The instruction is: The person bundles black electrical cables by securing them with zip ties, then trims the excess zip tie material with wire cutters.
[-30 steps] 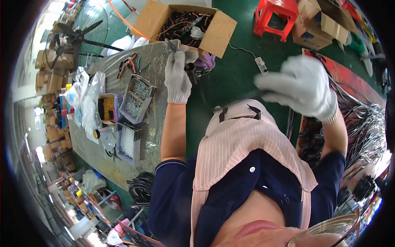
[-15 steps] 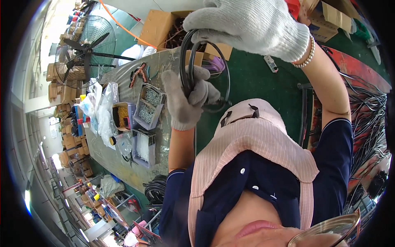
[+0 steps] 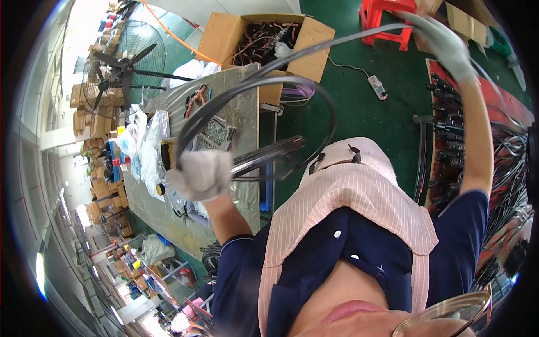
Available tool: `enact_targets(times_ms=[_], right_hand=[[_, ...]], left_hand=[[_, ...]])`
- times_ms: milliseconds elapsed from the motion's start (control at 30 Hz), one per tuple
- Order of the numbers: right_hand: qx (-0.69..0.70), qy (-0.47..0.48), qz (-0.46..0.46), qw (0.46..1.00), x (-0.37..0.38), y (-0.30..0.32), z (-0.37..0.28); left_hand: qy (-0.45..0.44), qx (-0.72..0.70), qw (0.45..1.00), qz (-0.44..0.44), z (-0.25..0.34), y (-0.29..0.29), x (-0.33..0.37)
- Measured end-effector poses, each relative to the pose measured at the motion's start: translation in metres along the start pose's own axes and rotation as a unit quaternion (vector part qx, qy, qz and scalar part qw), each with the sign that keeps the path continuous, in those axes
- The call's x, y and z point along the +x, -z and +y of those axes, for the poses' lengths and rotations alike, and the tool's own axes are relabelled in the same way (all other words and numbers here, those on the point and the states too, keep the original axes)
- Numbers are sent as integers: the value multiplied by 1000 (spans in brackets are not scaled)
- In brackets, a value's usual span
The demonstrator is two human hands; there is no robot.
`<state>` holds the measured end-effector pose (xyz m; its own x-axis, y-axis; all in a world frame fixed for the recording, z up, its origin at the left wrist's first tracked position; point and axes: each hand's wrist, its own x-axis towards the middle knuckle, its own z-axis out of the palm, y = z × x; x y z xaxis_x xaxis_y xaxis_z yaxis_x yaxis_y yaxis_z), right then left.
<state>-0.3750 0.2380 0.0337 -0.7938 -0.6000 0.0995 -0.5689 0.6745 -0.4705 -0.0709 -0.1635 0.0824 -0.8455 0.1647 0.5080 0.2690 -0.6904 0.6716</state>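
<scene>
My left hand [image 3: 201, 175], in a grey-white knit glove, is closed around a looped black cable [image 3: 292, 84] above the worktable. A dark, shiny elongated piece [image 3: 269, 157] sticks out from that grip to the right; motion blur hides its kind. My right hand [image 3: 443, 48], gloved as well, is stretched out to the far right. One run of the cable reaches its fingers, which are blurred but look closed on it. Between the hands the cable spans in a wide arc.
Bins of screws [image 3: 216, 135], plastic bags [image 3: 147, 151] and pliers [image 3: 195, 102] lie on the worktable [image 3: 241, 208]. Beyond are an open carton [image 3: 317, 45], a large fan [image 3: 126, 67] and a red stool [image 3: 387, 14]. At right, many black cables [image 3: 499, 163] cover a red bench. A power strip [image 3: 377, 88] lies on the floor.
My hands have moved apart: the right swung outward to the far right, the left went down and left. The compact coil has opened into wide loops, one run stretched toward my right hand.
</scene>
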Motion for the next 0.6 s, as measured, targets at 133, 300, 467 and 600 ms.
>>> enact_targets(times_ms=[133, 300, 467, 600], right_hand=[[49, -18, 98, 994, -144, -10, 202], [88, -38, -66, 993, -161, -28, 53], [12, 248, -39, 968, -127, 7, -100], [54, 378, 64, 922, -92, 9, -157]], left_hand=[[-77, 0, 986, 150, 27, 10, -35], [-15, 234, 925, 298, -5, 2, 1], [102, 312, 838, 435, -44, 34, 52], [134, 263, 868, 399, -62, 35, 58]])
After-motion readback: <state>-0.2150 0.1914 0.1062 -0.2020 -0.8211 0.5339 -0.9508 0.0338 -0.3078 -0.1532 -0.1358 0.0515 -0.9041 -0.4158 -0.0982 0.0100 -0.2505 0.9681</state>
